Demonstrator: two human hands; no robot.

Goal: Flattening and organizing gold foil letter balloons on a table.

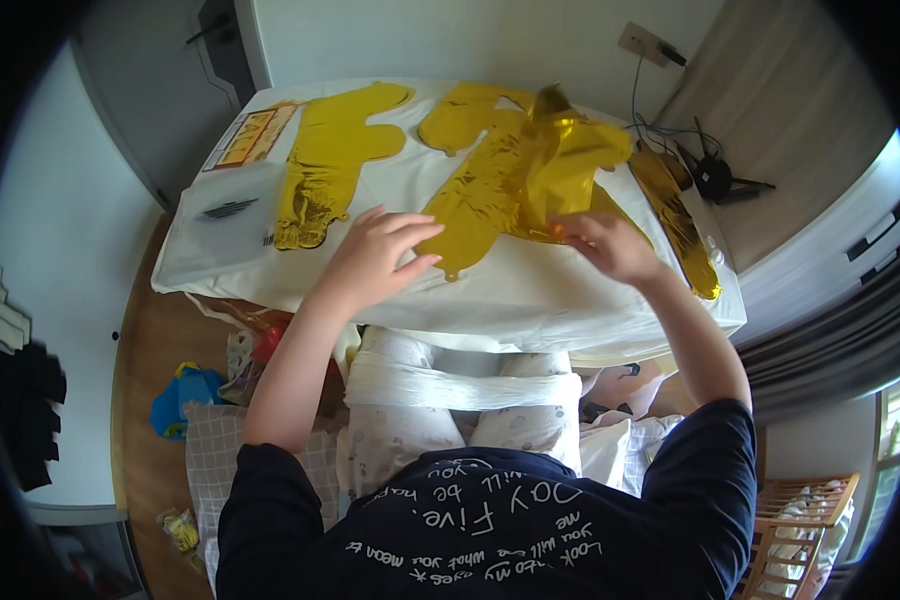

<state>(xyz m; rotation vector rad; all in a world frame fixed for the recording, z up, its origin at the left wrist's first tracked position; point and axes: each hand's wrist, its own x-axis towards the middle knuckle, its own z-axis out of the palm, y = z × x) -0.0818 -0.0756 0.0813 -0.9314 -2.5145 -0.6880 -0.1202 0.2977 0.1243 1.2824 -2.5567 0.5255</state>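
Gold foil balloons lie flat on a table covered in white cloth. My right hand is closed in a pinch at the lower edge of a crumpled gold foil balloon, whose upper part stands raised and folded. Beneath it another flat foil balloon spreads toward me. My left hand hovers above the cloth with fingers stretched apart and nothing in them. Its fingertips come near the lower left edge of that flat balloon. A larger gold foil balloon lies further left, its near end wrinkled.
The tablecloth hangs over the front edge above my lap. At the left are a clear plastic bag and a printed sheet. A narrow gold foil piece lies at the right, near a black router with cables.
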